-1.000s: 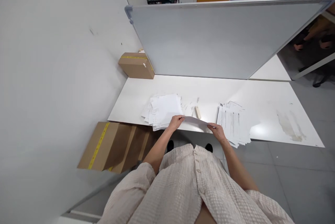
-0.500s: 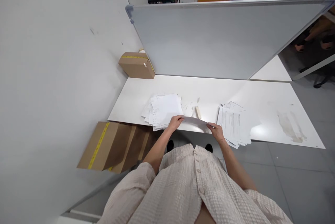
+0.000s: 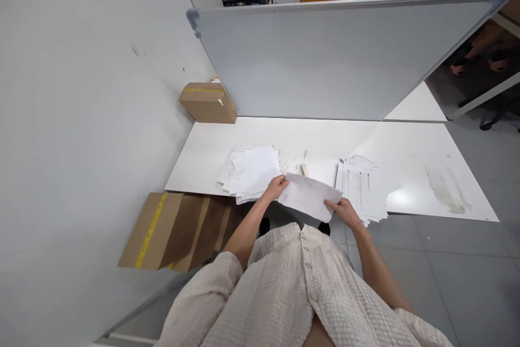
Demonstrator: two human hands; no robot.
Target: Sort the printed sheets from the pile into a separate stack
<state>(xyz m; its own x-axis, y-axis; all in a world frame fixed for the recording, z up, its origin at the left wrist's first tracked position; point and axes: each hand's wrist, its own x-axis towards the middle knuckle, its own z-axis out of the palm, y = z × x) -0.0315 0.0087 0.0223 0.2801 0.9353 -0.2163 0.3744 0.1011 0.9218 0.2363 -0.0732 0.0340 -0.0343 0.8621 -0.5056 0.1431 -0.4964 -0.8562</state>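
A white sheet of paper (image 3: 309, 195) is held between both my hands at the table's near edge, its face tilted up toward me. My left hand (image 3: 276, 186) pinches its left corner and my right hand (image 3: 344, 210) grips its lower right edge. A messy stack of white papers (image 3: 249, 171) lies on the white table (image 3: 406, 146) just beyond my left hand. A second stack of printed papers (image 3: 361, 187) lies beside my right hand. A small beige block (image 3: 304, 169) sits between the stacks.
A large whiteboard (image 3: 325, 60) stands upright along the table's far side. One cardboard box (image 3: 207, 102) sits at the far left corner, and flattened cardboard boxes (image 3: 174, 230) lean under the table's left end. A grey stain (image 3: 447, 190) marks the table's right part.
The sheet, seen nearly edge-on before, has tipped up so its face shows. My right hand has dropped slightly lower and toward me; my left hand stays in place.
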